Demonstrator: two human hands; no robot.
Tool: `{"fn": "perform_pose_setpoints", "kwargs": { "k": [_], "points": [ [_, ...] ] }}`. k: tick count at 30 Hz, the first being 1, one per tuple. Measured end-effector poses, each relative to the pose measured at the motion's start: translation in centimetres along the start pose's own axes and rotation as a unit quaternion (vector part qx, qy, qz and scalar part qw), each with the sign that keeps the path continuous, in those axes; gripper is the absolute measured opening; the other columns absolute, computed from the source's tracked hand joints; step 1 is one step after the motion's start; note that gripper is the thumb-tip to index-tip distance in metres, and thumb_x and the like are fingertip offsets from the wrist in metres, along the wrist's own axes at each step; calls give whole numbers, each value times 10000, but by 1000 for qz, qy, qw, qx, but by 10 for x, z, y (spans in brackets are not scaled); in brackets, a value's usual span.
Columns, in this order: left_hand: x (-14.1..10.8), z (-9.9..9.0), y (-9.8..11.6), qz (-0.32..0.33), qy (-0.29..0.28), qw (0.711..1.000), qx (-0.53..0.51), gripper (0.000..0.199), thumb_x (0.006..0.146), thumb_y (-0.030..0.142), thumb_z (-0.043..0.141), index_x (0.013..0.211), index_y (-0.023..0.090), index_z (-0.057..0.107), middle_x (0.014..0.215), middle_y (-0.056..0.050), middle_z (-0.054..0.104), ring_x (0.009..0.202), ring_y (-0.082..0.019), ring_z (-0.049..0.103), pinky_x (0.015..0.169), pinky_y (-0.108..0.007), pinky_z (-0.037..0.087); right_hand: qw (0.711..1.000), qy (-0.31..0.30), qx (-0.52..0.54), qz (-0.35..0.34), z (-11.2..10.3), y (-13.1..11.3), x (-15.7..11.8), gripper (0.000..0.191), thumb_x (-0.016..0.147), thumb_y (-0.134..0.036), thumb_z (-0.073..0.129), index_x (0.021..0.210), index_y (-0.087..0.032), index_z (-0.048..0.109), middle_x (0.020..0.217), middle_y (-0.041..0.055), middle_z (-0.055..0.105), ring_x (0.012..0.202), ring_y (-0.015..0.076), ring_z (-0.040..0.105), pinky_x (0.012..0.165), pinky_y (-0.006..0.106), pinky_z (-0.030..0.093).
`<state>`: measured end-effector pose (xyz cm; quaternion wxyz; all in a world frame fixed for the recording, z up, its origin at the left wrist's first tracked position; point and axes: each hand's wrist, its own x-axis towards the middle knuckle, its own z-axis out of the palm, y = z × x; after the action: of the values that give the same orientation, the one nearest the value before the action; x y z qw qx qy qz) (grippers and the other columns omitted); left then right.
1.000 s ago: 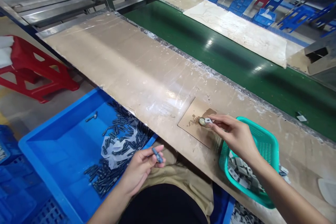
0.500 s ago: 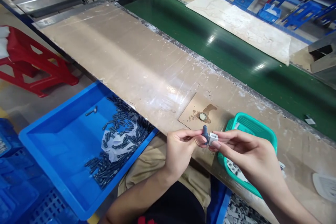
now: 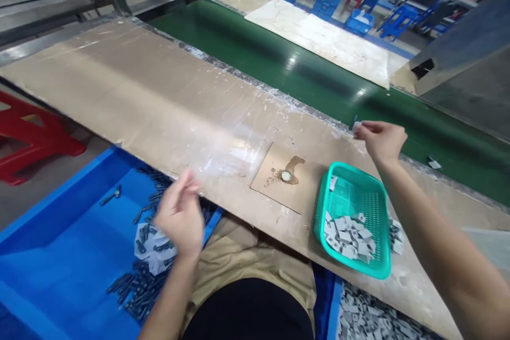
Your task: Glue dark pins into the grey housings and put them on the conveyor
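My right hand (image 3: 381,139) is pinched on a joined piece (image 3: 356,126), light grey with a dark stem, at the near edge of the green belt (image 3: 319,96). Over the right edge of the blue tray (image 3: 59,239) hangs my left hand (image 3: 181,215), blurred, its fingers curled; whether it holds anything is hidden. Dark stems (image 3: 139,289) lie in that tray, some on a white plastic bag (image 3: 154,257). A green basket (image 3: 321,212) with light grey blocks (image 3: 348,236) stands on the table below my right hand.
A small round cap (image 3: 286,176) sits on a wet-stained cardboard square (image 3: 274,191) on the table (image 3: 159,111). More grey blocks (image 3: 368,316) fill a bin below the table's front edge. A red stool (image 3: 40,133) stands at the left. One small piece (image 3: 434,163) lies on the belt.
My hands have parted. The right one has carried the joined piece up and right to the belt; the left one has let go and moved left to the tray. The view has shifted right.
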<state>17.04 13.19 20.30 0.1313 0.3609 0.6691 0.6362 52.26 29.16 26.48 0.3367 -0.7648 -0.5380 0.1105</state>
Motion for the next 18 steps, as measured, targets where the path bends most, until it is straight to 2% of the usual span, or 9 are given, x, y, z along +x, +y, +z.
{"fn": "perform_pose_setpoints", "kwargs": {
  "k": [2,3,5,7,10,12,13,16,18],
  "points": [
    [10,-34,-35,54,68,991,104,351,877,333,557,1130,105,639,1088,-145,662,959,-270,640,869,-423,513,999,35,-23,16,-18,18,29,430,780,-407,605,938,-14,681,802,186,697,701,238,690,583,286,480],
    [13,-50,-57,79,44,981,172,379,894,342,522,1165,96,618,1133,-166,641,1017,-292,618,903,-447,492,998,43,-32,17,-27,23,35,421,783,-412,596,921,-22,677,811,188,693,699,239,685,569,289,470],
    [10,-78,-106,117,-69,951,278,424,912,353,468,1237,97,565,1247,-189,577,1162,-333,530,997,-506,410,997,51,-51,4,-42,26,31,349,781,-403,603,883,-79,683,813,161,693,724,242,675,577,298,463],
    [-2,-98,-154,133,-207,919,309,487,919,377,417,1320,107,473,1346,-200,490,1270,-345,424,1038,-543,355,997,38,-68,-28,-51,24,7,244,778,-380,620,847,-159,695,792,110,695,770,244,662,639,314,468],
    [-23,-114,-206,141,-350,863,336,511,912,406,337,1299,107,482,1352,-202,484,1307,-346,371,1046,-568,325,984,-76,-121,-105,-54,19,-56,187,799,-368,602,806,-212,704,728,66,691,689,240,648,632,348,479],
    [-32,-120,-220,152,-385,836,361,520,910,390,284,1254,79,519,1314,-223,514,1275,-354,416,1032,-579,331,953,-225,-140,-144,-50,21,-102,261,813,-403,582,912,-195,704,817,80,708,646,246,647,580,368,494],
    [-34,-122,-221,162,-394,825,371,520,910,374,270,1240,68,530,1299,-230,525,1260,-353,436,1029,-575,337,939,-268,-141,-161,-46,23,-123,320,826,-414,562,1007,-182,688,915,103,704,705,263,659,605,385,510],
    [-32,-127,-212,208,-418,794,390,466,902,318,305,1222,98,563,1268,-195,564,1241,-335,463,1026,-524,368,925,-294,-136,-198,-34,32,-163,316,862,-368,490,1037,-179,674,1121,145,643,906,300,651,729,436,526],
    [-28,-130,-202,234,-450,772,382,429,885,269,340,1207,132,587,1224,-159,605,1212,-320,495,1012,-490,399,926,-296,-115,-204,-30,35,-170,241,860,-322,484,950,-202,673,1093,119,653,959,287,637,791,430,515]
  ]
}}
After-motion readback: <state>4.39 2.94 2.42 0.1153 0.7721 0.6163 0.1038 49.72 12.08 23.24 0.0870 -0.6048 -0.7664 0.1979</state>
